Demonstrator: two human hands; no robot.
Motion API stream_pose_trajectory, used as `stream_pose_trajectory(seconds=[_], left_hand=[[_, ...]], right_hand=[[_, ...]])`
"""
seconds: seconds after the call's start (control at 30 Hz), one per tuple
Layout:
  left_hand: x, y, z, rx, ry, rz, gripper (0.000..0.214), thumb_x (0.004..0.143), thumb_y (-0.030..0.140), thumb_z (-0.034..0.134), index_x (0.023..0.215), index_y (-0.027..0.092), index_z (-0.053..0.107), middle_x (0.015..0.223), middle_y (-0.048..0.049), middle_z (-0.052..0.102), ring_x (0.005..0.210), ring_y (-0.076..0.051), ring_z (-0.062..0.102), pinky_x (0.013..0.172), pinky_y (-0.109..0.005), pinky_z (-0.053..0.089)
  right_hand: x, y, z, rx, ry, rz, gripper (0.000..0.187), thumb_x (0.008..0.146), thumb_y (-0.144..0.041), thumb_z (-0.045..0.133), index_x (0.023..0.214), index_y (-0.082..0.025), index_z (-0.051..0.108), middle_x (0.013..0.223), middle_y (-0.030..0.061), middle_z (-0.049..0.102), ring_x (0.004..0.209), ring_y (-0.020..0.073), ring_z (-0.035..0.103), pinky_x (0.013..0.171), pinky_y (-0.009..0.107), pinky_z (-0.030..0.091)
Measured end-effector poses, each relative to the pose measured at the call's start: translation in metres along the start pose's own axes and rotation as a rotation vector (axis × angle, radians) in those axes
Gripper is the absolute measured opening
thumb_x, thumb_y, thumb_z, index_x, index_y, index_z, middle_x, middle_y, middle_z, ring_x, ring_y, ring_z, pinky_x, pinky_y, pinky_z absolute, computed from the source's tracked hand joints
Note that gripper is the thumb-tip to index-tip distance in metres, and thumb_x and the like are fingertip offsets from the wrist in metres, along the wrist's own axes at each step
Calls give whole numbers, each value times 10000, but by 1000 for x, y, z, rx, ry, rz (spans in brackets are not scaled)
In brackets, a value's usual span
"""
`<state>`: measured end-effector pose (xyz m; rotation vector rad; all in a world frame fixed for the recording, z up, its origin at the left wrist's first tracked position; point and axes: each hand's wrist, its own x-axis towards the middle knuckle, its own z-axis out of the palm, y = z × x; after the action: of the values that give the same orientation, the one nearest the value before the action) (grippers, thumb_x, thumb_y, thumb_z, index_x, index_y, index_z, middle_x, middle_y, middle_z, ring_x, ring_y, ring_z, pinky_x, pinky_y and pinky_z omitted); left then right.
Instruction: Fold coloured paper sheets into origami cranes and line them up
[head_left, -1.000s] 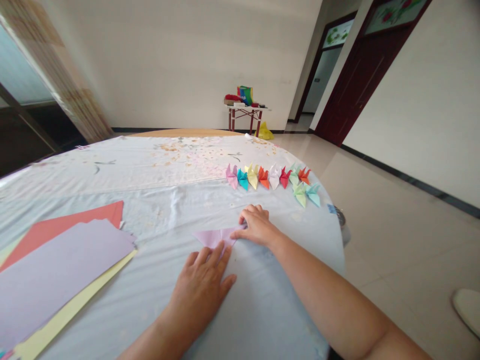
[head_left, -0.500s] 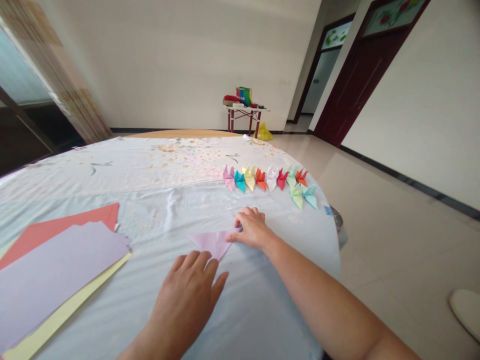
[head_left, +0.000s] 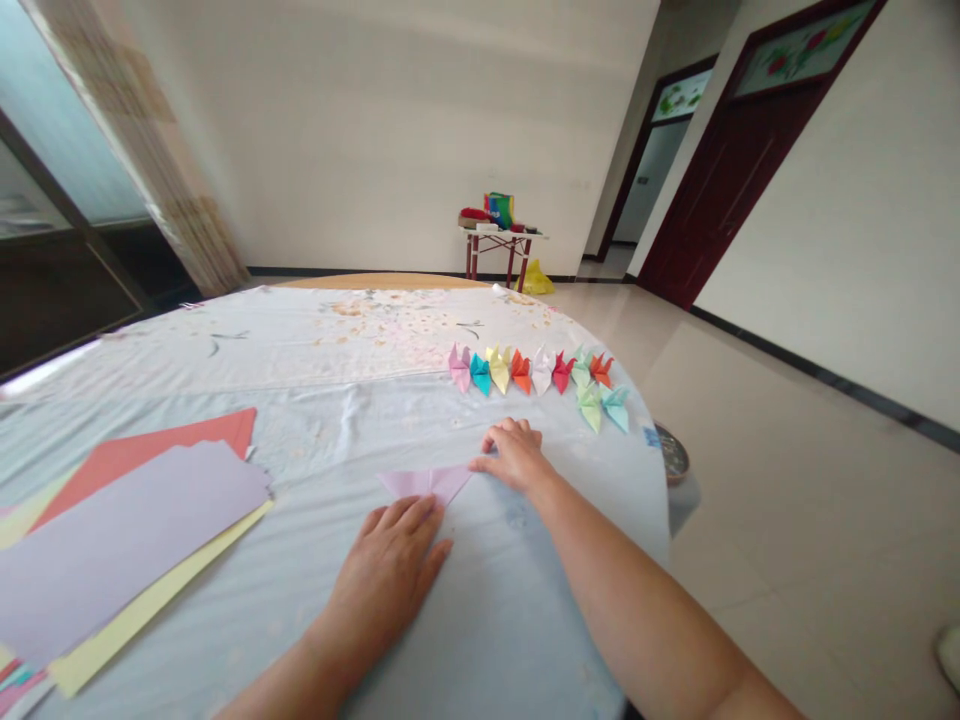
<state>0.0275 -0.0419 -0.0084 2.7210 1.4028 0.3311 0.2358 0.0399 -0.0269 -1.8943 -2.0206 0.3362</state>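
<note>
A light purple paper, folded into a triangle with its point toward me, lies on the table. My left hand rests over its lower part, palm down with the fingers stretched out, hiding the near point. At the paper's right corner my right hand has thumb and fingers curled together in a pinch on the edge. Past my right hand several folded paper cranes in pink, blue, yellow, orange, white, red and green stand in a row, with a pair in front at the right.
A stack of coloured sheets, purple sheet on top, covers the table's left side. A flowered cloth drapes the round table. Beyond the right edge sits a round container, low down. A small side table holding items stands by the far wall.
My left hand has moved up and come down onto the lower part of the purple paper. The right hand stays at the right corner. The camera view has shifted slightly.
</note>
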Motion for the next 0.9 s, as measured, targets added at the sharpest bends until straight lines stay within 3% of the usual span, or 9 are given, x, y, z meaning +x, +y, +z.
stream_pose_trajectory(seconds=[0.13, 0.27, 0.37, 0.5, 0.67, 0.8, 0.9], left_hand=[[4, 2, -2, -44, 23, -4, 323, 879, 334, 364, 1073, 220, 596, 1124, -62, 612, 1032, -216, 519, 866, -386, 395], [3, 1, -2, -65, 34, 26, 318, 886, 311, 346, 1088, 236, 580, 1118, -56, 600, 1023, -204, 507, 861, -378, 392], [1, 0, -2, -76, 59, 37, 318, 880, 297, 359, 1113, 232, 566, 1115, -65, 593, 1023, -203, 503, 870, -378, 390], [1, -4, 0, -87, 113, 31, 329, 870, 281, 373, 1145, 235, 547, 1102, -71, 594, 1025, -205, 511, 877, -385, 398], [5, -12, -1, -105, 179, -40, 301, 860, 280, 385, 1087, 226, 576, 1064, -74, 594, 986, -202, 533, 866, -370, 406], [11, -13, -10, -149, 97, -162, 255, 852, 270, 378, 929, 206, 613, 898, -50, 604, 827, -164, 576, 750, -288, 424], [16, -12, -16, -206, 26, -253, 243, 840, 282, 387, 784, 195, 607, 761, -25, 610, 707, -143, 576, 634, -245, 398]], right_hand=[[0, 3, -6, 63, 17, -37, 252, 707, -474, 630, 784, -234, 630, 938, 27, 578, 976, 221, 437, 814, 360, 296], [-4, -8, -5, 207, 33, -280, 221, 803, -404, 548, 860, -205, 625, 892, 19, 614, 920, 169, 489, 822, 306, 323], [-7, -19, 2, 167, -23, -395, 297, 766, -458, 576, 915, -206, 626, 918, 32, 615, 932, 181, 499, 813, 311, 332], [-8, -26, 9, 71, -67, -377, 433, 649, -507, 669, 972, -224, 619, 983, 51, 596, 986, 220, 479, 826, 350, 317], [-8, -26, 7, 103, -108, -361, 418, 620, -505, 690, 944, -247, 634, 959, 38, 593, 991, 228, 473, 826, 360, 316], [-7, -25, 5, 168, -77, -386, 405, 593, -491, 716, 907, -245, 643, 961, 38, 584, 1010, 227, 463, 852, 360, 320], [-7, -25, 3, 300, -59, -410, 280, 623, -387, 723, 815, -203, 635, 878, 24, 593, 927, 185, 499, 809, 304, 362]])
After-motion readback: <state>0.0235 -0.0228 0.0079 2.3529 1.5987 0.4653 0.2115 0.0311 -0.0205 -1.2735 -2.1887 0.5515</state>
